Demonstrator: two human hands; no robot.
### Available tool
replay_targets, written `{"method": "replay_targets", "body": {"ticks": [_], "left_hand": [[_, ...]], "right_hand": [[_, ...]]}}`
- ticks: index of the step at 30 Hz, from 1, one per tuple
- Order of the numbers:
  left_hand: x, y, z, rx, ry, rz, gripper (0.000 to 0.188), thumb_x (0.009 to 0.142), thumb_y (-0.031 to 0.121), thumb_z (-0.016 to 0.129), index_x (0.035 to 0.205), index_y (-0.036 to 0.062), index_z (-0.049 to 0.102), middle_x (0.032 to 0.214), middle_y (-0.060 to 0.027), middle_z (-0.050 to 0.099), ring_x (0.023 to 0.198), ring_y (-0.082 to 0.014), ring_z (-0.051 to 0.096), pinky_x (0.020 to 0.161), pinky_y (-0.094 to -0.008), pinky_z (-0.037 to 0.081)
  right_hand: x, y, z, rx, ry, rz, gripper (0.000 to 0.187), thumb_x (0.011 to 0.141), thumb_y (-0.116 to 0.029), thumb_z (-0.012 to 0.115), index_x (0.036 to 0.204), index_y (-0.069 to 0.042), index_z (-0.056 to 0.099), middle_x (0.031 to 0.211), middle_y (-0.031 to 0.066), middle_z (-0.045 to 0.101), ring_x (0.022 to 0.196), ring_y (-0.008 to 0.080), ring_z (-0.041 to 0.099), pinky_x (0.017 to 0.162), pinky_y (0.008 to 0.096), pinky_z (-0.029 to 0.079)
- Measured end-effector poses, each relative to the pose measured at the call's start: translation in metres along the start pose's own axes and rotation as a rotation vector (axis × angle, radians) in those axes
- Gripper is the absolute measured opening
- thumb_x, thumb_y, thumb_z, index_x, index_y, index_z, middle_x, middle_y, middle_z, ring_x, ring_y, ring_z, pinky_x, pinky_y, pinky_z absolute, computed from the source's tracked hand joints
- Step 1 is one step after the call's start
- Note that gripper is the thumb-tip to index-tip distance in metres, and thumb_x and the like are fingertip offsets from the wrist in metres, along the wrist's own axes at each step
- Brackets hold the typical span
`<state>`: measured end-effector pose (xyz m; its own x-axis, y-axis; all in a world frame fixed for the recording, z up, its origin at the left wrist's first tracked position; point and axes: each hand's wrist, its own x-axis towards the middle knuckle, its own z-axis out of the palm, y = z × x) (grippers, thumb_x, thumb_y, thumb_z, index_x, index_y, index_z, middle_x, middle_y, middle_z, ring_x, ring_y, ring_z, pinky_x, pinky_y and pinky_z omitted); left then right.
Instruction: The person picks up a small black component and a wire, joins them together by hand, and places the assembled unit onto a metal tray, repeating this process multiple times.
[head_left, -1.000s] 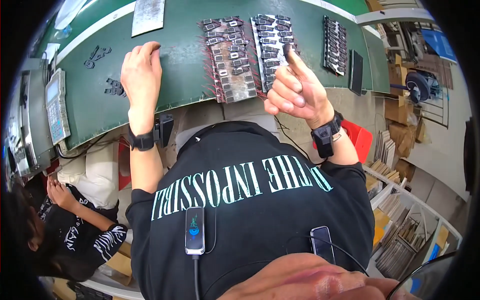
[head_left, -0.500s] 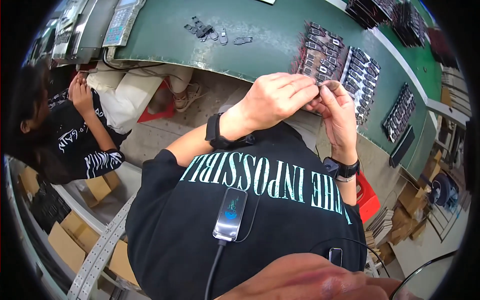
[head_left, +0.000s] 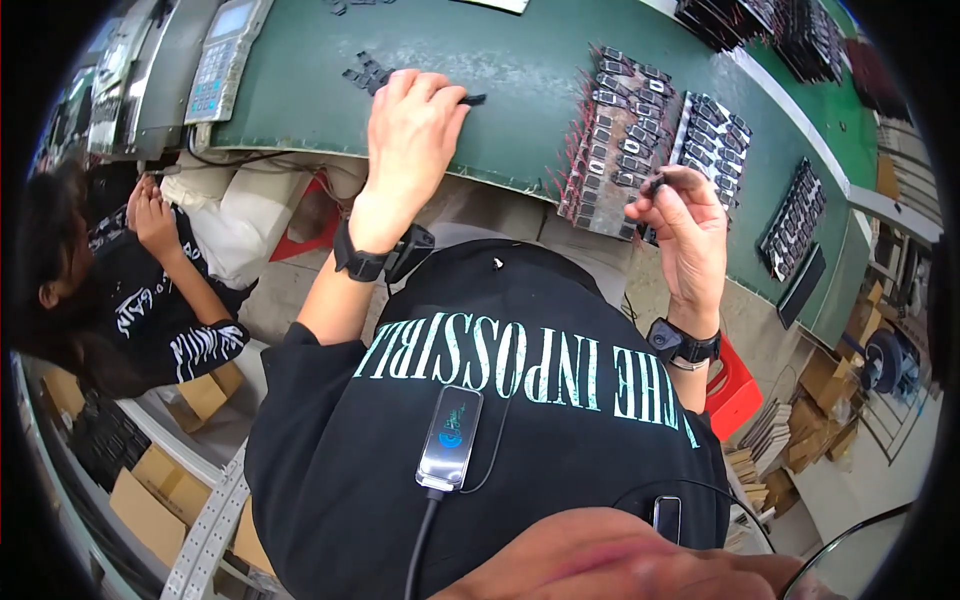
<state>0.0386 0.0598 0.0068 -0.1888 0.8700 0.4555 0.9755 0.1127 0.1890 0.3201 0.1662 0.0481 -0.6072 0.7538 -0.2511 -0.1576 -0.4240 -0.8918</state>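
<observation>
My left hand [head_left: 410, 135] is stretched out over a loose cluster of small black parts [head_left: 368, 70] on the green workbench [head_left: 520, 60]. Its fingers are bent downward and slightly apart, and its fingertips partly hide the parts beneath. One thin black piece [head_left: 474, 99] shows beside its thumb. My right hand [head_left: 688, 235] is raised at the bench's near edge, thumb and forefinger pinching a small black part [head_left: 657, 184] whose exact kind I cannot make out. Behind it lies a board [head_left: 605, 195] with rows of black parts and red wires.
Another filled board [head_left: 715, 135] lies to the right, and a third [head_left: 792, 220] near the bench's right end. Stacked boards [head_left: 735, 20] stand at the back. A keypad device [head_left: 222, 60] is at the left. A co-worker [head_left: 130, 270] sits at left; a red stool [head_left: 735, 390] is at my right.
My left hand has parted from my right hand and moved left across to the loose black parts. The right hand stays nearly in place, pinching its small part.
</observation>
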Motion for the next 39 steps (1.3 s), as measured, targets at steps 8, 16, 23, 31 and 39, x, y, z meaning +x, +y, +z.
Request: {"method": "replay_targets", "body": {"ticks": [8,16,23,31,39], "left_hand": [[0.016,0.053,-0.004,-0.425,0.034,0.015,0.019,0.079,0.003,0.071,0.098,0.0067,0.070,0.096,-0.0092,0.069,0.088,-0.0257,0.067,0.076,-0.0336,0.054],[0.023,0.099,0.008,-0.883,-0.010,-0.028,0.025,0.082,-0.002,0.069,0.107,0.0031,0.069,0.099,-0.0107,0.070,0.089,-0.0203,0.069,0.076,-0.0282,0.056],[0.010,0.116,0.019,-1.387,-0.206,-0.523,0.025,0.090,0.001,0.064,0.115,-0.0017,0.065,0.101,-0.0098,0.070,0.088,-0.0148,0.068,0.079,-0.0253,0.057],[0.016,0.116,0.016,-1.655,-0.311,-0.701,0.028,0.095,0.005,0.058,0.122,-0.0057,0.060,0.103,-0.0119,0.069,0.091,-0.0160,0.069,0.080,-0.0253,0.058],[0.012,0.116,0.015,-1.648,-0.305,-0.676,0.027,0.096,0.004,0.056,0.120,-0.0065,0.060,0.102,-0.0134,0.069,0.092,-0.0170,0.069,0.079,-0.0259,0.058]], "right_hand": [[0.010,-0.014,0.014,-0.055,-0.029,0.025,0.017,0.094,-0.004,0.057,0.111,0.001,0.058,0.095,0.0101,0.064,0.085,0.0161,0.065,0.081,0.0319,0.056],[0.017,-0.010,0.009,-0.117,0.025,-0.003,0.019,0.093,-0.006,0.060,0.111,0.002,0.058,0.095,0.0095,0.066,0.084,0.0156,0.066,0.080,0.0280,0.055],[0.014,0.000,0.008,-0.184,0.059,-0.046,0.021,0.092,-0.005,0.063,0.111,0.002,0.059,0.099,0.0086,0.067,0.087,0.0136,0.066,0.081,0.0252,0.053],[0.014,0.009,0.010,-0.267,0.111,-0.129,0.021,0.089,-0.002,0.066,0.109,0.003,0.062,0.101,0.0070,0.067,0.091,0.0116,0.064,0.085,0.0247,0.052],[0.014,0.011,0.008,-0.420,0.098,-0.137,0.021,0.089,-0.003,0.066,0.109,0.002,0.064,0.103,0.0063,0.067,0.092,0.0108,0.064,0.085,0.0241,0.052]]}}
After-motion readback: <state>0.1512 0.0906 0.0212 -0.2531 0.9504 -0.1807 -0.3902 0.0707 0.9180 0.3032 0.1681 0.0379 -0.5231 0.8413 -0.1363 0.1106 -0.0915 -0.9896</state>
